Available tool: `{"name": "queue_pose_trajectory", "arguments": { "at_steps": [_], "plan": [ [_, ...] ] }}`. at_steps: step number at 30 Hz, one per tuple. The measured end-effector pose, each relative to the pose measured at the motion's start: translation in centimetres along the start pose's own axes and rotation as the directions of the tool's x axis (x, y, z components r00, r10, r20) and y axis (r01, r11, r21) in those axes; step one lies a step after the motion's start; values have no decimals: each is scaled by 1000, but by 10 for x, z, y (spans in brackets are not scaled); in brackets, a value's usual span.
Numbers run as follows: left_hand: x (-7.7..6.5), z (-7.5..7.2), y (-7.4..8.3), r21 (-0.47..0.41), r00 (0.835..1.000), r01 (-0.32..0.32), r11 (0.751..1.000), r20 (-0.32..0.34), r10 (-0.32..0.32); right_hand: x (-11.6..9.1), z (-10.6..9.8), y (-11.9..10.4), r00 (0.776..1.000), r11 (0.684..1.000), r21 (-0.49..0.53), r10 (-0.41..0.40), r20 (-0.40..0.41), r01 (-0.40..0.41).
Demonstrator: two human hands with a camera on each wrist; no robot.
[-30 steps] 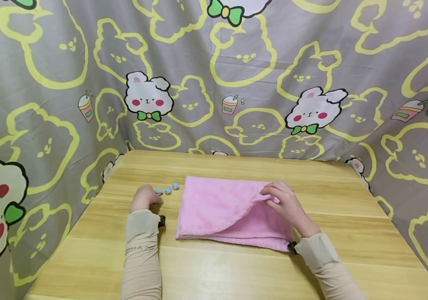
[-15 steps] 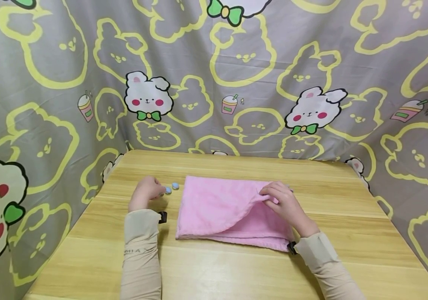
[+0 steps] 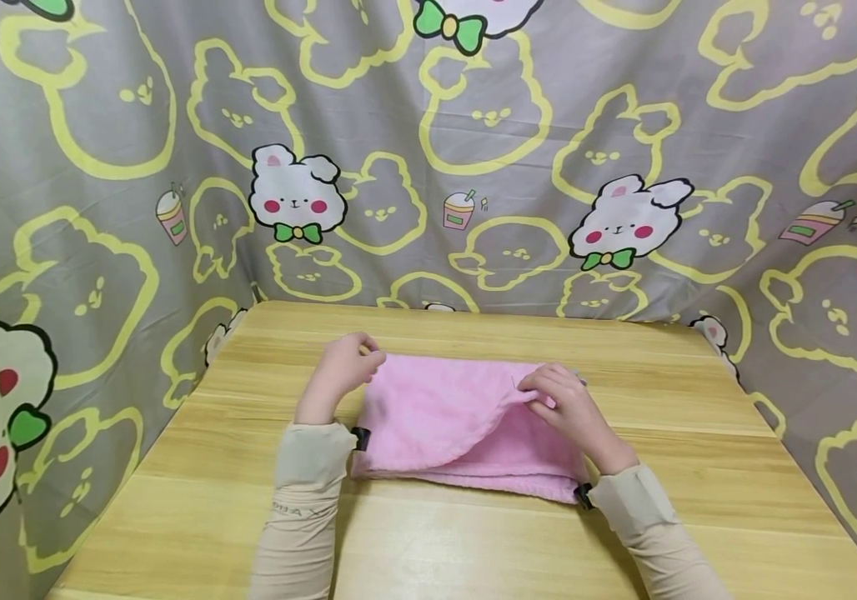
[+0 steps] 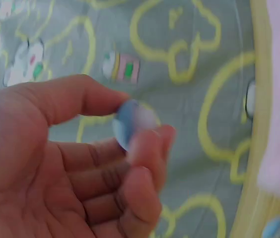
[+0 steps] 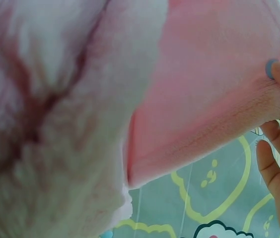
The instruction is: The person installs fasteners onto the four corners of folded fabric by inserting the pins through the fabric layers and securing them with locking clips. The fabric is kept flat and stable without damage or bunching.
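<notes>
A folded pink plush cloth lies on the table, its upper layer lifted at the right front. My right hand pinches that lifted edge between thumb and fingers. In the right wrist view a blue rim shows at a fingertip; what it is I cannot tell. My left hand is over the cloth's far left corner. Between its thumb and fingertips it pinches a small, rounded blue-and-white piece, blurred in the left wrist view. Another blue piece lies on the table beside the cloth, hidden in the head view.
A small bluish object shows just beyond my right hand. The wooden table ends at the back and sides against a grey patterned curtain.
From the blue pieces at the left, my left hand has moved right and away to the cloth's far left corner, carrying one. My right hand and the lifted edge have hardly moved.
</notes>
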State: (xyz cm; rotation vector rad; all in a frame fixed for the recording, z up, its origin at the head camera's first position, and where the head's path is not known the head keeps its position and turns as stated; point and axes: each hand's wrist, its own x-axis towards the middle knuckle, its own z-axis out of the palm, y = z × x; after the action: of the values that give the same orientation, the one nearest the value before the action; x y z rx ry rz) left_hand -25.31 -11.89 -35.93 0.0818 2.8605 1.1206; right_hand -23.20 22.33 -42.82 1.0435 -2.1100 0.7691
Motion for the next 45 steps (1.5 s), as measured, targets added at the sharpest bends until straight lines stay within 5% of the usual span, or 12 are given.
{"name": "queue_pose_trajectory", "arguments": {
  "at_steps": [3, 6, 9, 13, 15, 17, 20, 28, 45],
  "plan": [
    [3, 14, 15, -111, 997, -71, 991, 31, 75, 0, -1, 0, 1000, 1000, 5, 5, 4, -5],
    [8, 32, 26, -307, 986, -108, 946, 88, 141, 1, -1, 0, 1000, 1000, 8, -3, 4, 3],
    [16, 51, 34, -530, 972, -50, 847, 170, 163, 1, -1, 1, 1000, 1000, 14, -13, 8, 12],
    [23, 76, 45, -702, 945, 69, 709, 274, 179, 1, 0, 0, 1000, 1000, 13, -21, 12, 21],
    [26, 87, 50, -744, 934, 112, 659, 304, 185, 1, 0, 0, 999, 999, 11, -30, 10, 30],
    [29, 97, 55, -762, 930, 135, 634, 318, 183, 1, 1, -1, 999, 999, 10, -38, 7, 38],
    [34, 110, 61, -756, 930, 143, 639, 323, 174, 1, 1, -1, 999, 999, 9, -44, 7, 44],
    [38, 136, 72, -685, 933, 91, 723, 313, 179, 1, 2, -1, 999, 1000, 10, -26, 34, 26],
    [32, 145, 76, -669, 934, 58, 741, 297, 196, -1, 1, 1, 998, 1000, 12, 7, 59, -8]
  ]
}}
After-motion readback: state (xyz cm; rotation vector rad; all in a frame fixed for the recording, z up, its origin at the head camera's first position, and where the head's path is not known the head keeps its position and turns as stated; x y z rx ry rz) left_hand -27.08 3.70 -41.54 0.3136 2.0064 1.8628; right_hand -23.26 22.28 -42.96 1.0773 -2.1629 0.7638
